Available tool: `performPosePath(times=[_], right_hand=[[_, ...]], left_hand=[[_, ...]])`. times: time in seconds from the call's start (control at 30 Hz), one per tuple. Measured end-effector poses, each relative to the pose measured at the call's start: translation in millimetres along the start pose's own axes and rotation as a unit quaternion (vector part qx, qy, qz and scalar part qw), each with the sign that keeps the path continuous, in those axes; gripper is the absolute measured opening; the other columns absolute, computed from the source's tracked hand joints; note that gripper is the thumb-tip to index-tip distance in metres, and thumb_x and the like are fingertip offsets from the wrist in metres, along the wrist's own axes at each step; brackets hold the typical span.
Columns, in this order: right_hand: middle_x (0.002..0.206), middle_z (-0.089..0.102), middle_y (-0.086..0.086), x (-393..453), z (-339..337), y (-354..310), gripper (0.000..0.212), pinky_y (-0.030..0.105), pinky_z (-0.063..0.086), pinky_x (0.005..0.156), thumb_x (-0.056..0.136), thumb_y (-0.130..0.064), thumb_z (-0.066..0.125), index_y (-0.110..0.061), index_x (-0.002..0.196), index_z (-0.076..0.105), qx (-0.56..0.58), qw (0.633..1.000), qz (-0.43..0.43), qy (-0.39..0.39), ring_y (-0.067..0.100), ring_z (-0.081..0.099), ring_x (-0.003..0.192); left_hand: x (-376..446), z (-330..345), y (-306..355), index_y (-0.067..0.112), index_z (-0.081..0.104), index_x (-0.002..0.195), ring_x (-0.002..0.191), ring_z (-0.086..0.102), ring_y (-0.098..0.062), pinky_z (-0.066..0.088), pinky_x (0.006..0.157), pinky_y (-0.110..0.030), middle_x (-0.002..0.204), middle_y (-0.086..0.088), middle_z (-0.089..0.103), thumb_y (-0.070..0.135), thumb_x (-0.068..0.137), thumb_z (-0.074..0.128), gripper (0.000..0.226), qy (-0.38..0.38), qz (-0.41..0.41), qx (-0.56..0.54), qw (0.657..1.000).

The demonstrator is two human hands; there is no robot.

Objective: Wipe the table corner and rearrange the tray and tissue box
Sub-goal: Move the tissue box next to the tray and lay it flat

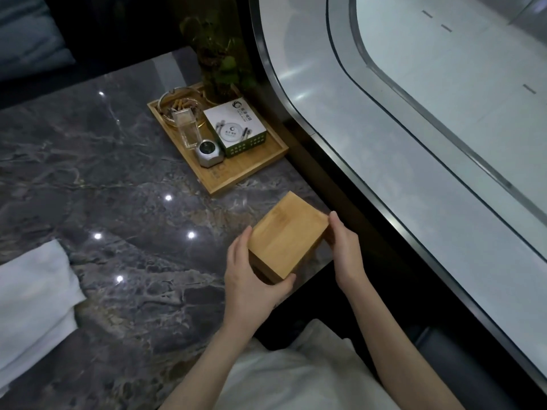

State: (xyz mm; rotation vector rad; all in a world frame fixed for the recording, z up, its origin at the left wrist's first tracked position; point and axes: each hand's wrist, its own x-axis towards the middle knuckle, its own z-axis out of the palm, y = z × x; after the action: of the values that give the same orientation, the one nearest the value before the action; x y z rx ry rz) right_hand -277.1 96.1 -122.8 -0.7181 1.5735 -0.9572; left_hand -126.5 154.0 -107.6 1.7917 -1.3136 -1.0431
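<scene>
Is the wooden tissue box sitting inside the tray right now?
No, the wooden tissue box is held between both hands near the table corner, apart from the tray, which lies farther back.

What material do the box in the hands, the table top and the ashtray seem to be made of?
Tissue box: probably bamboo or light wood, matte, with straight grain lines. Table: looks like polished grey marble or an imitation, veined, mirroring lamp spots. Ashtray: clear glass, since the cigarette butts show through it.

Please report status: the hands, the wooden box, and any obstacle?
Both hands, left and right, grip wooden tissue box at table corner. Tray just beyond, full. White cloth lies far left.
</scene>
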Motion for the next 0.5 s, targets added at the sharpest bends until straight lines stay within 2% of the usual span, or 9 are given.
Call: performPosePath(times=[0.07, 0.1, 0.2, 0.27, 0.37, 0.5], right_hand=[[0.105, 0.068, -0.001, 1.2, 4.7, -7.8, 0.041, 0.021, 0.045, 0.084, 0.096, -0.042, 0.039, -0.017, 0.109, 0.068, -0.036, 0.999, -0.032, -0.008, 0.009, 0.060, 0.101], [0.104, 0.068, -0.002, 2.2, 8.0, -11.1, 0.039, 0.019, 0.044, 0.082, 0.095, -0.042, 0.040, -0.018, 0.108, 0.068, -0.053, 0.997, -0.053, -0.019, 0.005, 0.059, 0.098], [0.107, 0.067, -0.013, 7.6, 21.2, -15.0, 0.033, 0.024, 0.045, 0.092, 0.092, -0.040, 0.048, -0.021, 0.109, 0.069, -0.103, 0.988, -0.101, -0.047, -0.002, 0.057, 0.105], [0.106, 0.066, -0.016, 12.5, 31.8, -14.7, 0.033, 0.022, 0.044, 0.092, 0.090, -0.041, 0.052, -0.021, 0.110, 0.069, -0.148, 0.982, -0.116, -0.036, -0.003, 0.056, 0.106], [0.103, 0.068, -0.012, 18.6, 47.2, -17.5, 0.032, 0.021, 0.047, 0.086, 0.088, -0.042, 0.055, -0.021, 0.107, 0.070, -0.191, 0.974, -0.116, -0.023, 0.004, 0.060, 0.103], [0.098, 0.072, -0.005, 25.3, 63.5, -19.6, 0.035, 0.036, 0.051, 0.082, 0.088, -0.050, 0.050, -0.026, 0.102, 0.070, -0.281, 0.951, -0.131, -0.019, 0.012, 0.062, 0.093]], left_hand=[[9.5, -10.3, -5.7, 0.031, 0.028, 0.138, 0.118, 0.032, -0.002, 0.031, 0.100, -0.027, 0.129, 0.016, 0.033, 0.032, 0.054, 0.085, 0.101, -0.028, -0.051, -0.038, 0.998], [15.1, -15.5, -9.8, 0.032, 0.030, 0.137, 0.120, 0.036, -0.005, 0.034, 0.102, -0.031, 0.132, 0.014, 0.037, 0.036, 0.051, 0.086, 0.102, -0.050, -0.082, -0.073, 0.993], [26.8, -27.9, -19.9, 0.026, 0.035, 0.136, 0.118, 0.048, -0.014, 0.042, 0.101, -0.037, 0.134, 0.001, 0.048, 0.039, 0.046, 0.086, 0.105, -0.093, -0.168, -0.188, 0.963], [29.9, -30.5, -24.1, 0.020, 0.035, 0.138, 0.113, 0.051, -0.014, 0.044, 0.096, -0.031, 0.132, -0.001, 0.050, 0.030, 0.058, 0.081, 0.092, -0.093, -0.197, -0.231, 0.948], [29.0, -29.3, -27.6, 0.016, 0.034, 0.138, 0.104, 0.054, -0.008, 0.045, 0.083, -0.022, 0.124, 0.002, 0.052, 0.022, 0.071, 0.072, 0.077, -0.071, -0.216, -0.271, 0.935], [27.9, -29.5, -29.6, 0.010, 0.044, 0.132, 0.092, 0.055, 0.001, 0.049, 0.066, -0.006, 0.109, 0.005, 0.061, 0.022, 0.076, 0.069, 0.062, -0.012, -0.220, -0.275, 0.936]])
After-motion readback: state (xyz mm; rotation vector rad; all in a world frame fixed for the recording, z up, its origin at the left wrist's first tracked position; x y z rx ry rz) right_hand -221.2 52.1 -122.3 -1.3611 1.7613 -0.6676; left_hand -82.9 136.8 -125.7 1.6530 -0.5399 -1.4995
